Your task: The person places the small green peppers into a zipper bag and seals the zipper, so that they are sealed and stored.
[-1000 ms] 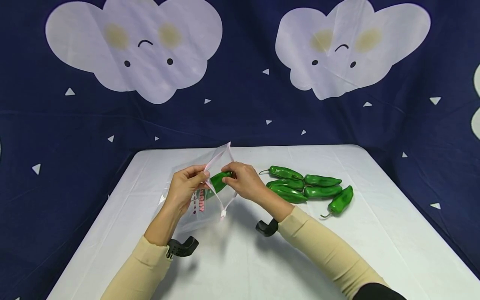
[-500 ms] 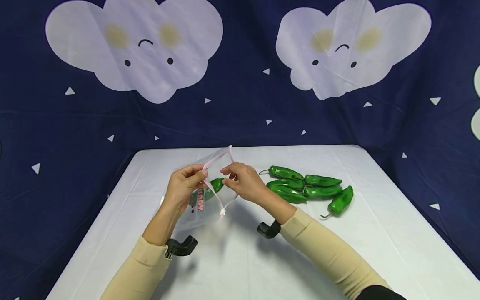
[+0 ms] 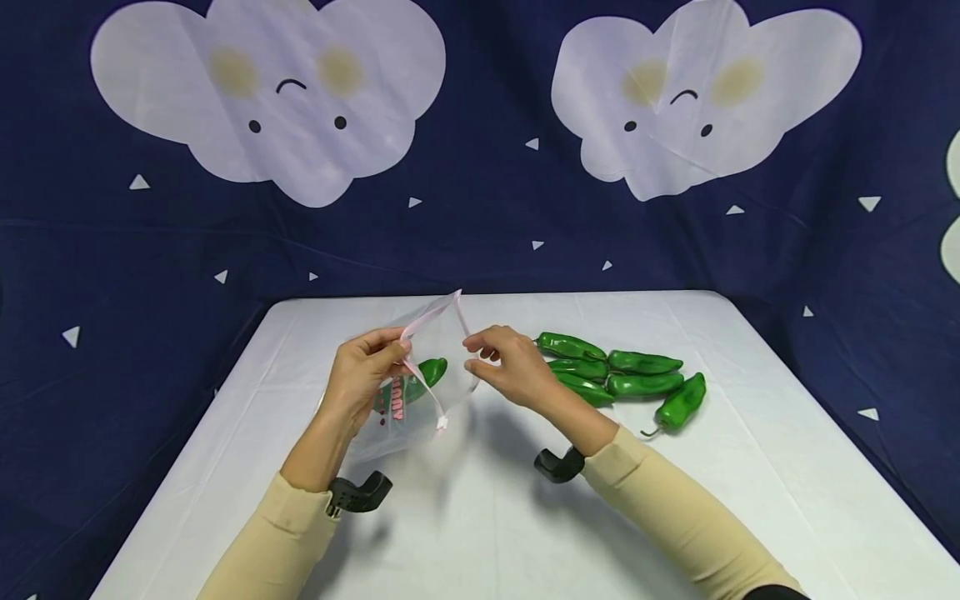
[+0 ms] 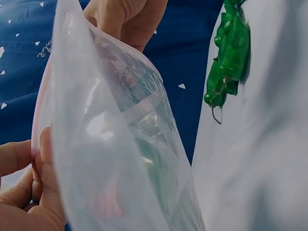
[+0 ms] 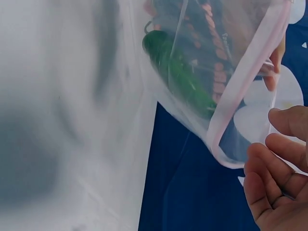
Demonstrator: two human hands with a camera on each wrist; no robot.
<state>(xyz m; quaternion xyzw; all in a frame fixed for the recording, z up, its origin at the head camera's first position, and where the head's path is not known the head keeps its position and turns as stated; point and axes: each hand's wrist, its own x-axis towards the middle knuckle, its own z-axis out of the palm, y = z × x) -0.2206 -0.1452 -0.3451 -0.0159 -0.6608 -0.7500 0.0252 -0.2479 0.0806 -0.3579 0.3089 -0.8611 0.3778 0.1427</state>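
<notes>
My left hand (image 3: 363,371) pinches the pink-edged mouth of a clear zip bag (image 3: 408,433) between thumb and fingers. The bag's mouth gapes toward the right, and a white slider (image 3: 442,423) sits at its lower end. Inside the bag lies one green pepper (image 5: 180,74), seen through the plastic beside some pink print. My right hand (image 3: 513,367) is at the bag's mouth, fingers loosely bent and holding nothing; whether a fingertip touches the rim I cannot tell. Behind it and to the right lie several green peppers (image 3: 645,383), partly covered by that hand.
A white-covered table (image 3: 487,517) carries everything. One pepper (image 3: 681,402) lies slantwise at the right end of the group. Behind the table hangs a dark blue cloth (image 3: 480,233) with clouds and small triangles. A black wrist mount (image 3: 360,493) sits on the left forearm.
The right hand has let go of the pepper, which slid deeper into the bag, and has drawn back to the right. The left hand keeps its hold and has shifted slightly left.
</notes>
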